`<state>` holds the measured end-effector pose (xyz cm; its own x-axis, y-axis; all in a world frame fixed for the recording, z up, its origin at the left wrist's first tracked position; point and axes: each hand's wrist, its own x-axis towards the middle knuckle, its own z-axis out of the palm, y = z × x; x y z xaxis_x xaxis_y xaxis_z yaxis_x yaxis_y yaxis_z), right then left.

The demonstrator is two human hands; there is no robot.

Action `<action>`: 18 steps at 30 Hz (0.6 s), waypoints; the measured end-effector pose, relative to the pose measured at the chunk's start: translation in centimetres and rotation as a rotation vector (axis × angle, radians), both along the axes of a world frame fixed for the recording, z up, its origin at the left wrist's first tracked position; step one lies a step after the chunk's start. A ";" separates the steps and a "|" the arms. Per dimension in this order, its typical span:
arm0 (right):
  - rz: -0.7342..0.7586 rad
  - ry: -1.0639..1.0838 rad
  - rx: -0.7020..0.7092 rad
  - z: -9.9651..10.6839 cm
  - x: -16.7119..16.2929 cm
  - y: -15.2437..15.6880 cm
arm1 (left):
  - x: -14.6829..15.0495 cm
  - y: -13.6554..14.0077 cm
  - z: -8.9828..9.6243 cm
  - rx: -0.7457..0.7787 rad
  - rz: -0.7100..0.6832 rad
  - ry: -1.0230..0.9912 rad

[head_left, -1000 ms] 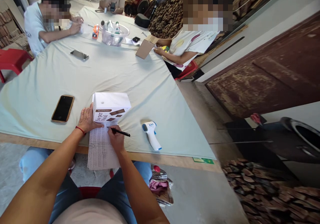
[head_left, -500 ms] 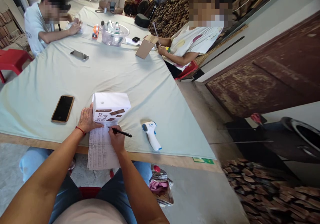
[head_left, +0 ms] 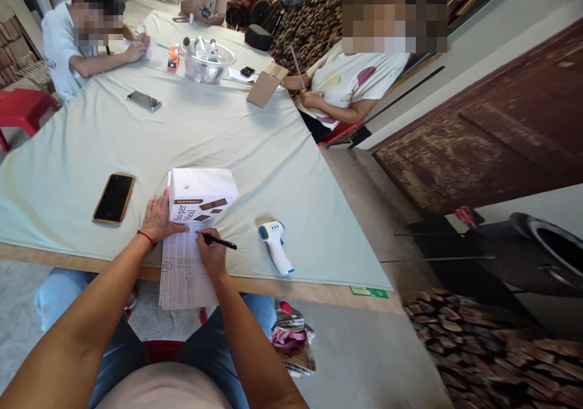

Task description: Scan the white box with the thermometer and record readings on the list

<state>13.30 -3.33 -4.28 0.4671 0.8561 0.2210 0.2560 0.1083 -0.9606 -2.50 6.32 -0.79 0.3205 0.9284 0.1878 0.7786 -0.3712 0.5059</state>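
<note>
A white cardboard box [head_left: 203, 182] with "Super Meal" lettering and brown bar pictures stands near the front edge of the table. My left hand [head_left: 157, 219] is braced round its left corner, fingers along the side and thumb stretched across the paper at its base. A printed sheet of paper [head_left: 180, 278] lies below the box and hangs over the table edge. Pinched in my right hand [head_left: 212, 254] is a black pen [head_left: 223, 240], its tip on the paper just under the box. To the right lies a white and blue infrared thermometer [head_left: 276, 248].
On the cloth-covered table [head_left: 150, 144] lie a smartphone [head_left: 114, 197], a second phone [head_left: 144, 99], an orange tape dispenser [head_left: 173, 58] and a basket [head_left: 207, 72] of bottles. A brown carton [head_left: 263, 89] stands by a seated person [head_left: 346, 84]; other people sit farther along.
The pen has shifted very slightly in my right hand; my left hand and the box stay put. The person at right has moved their hands and the long thin item they hold.
</note>
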 end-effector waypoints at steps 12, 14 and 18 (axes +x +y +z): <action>-0.048 0.048 0.007 -0.1 -0.1 0.0 | -0.1 0.1 0.0 -0.003 -0.011 0.002; -0.056 0.055 0.005 -0.1 -0.1 0.0 | -0.1 0.0 0.1 -0.008 -0.010 0.014; -0.050 0.039 0.001 -0.1 0.0 0.0 | 0.0 -0.1 0.4 -0.021 -0.006 0.030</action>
<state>13.33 -3.31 -4.38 0.5176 0.8313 0.2025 0.2231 0.0973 -0.9699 -2.48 6.27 -0.42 0.3315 0.9300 0.1589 0.7914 -0.3657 0.4899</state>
